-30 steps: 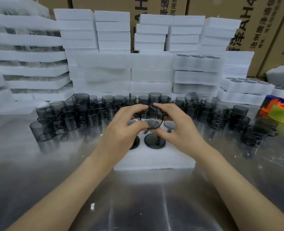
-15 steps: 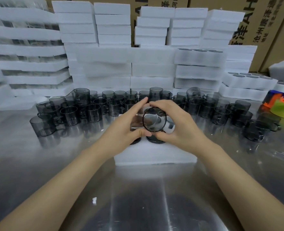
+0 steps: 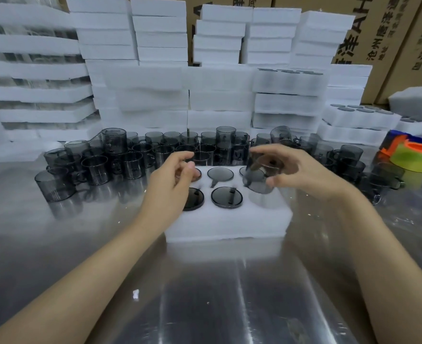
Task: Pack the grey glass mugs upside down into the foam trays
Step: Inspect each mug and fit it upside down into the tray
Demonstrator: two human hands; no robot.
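A white foam tray lies on the steel table in front of me. Several grey mugs sit upside down in its holes, one showing its round base at the front middle. My right hand grips another grey glass mug, tilted, just above the tray's front right hole. My left hand hovers over the tray's left side with fingers loosely curled and holds nothing. A crowd of loose grey mugs stands behind the tray.
Stacks of white foam trays fill the back and left, with cardboard boxes behind them. Packed trays sit at the right. Tape rolls lie at the far right. A metal table stretches toward me.
Both hands held the mug at the tray's centre. Now the left hand has let go and the right hand has carried the mug to the right, over the front right hole.
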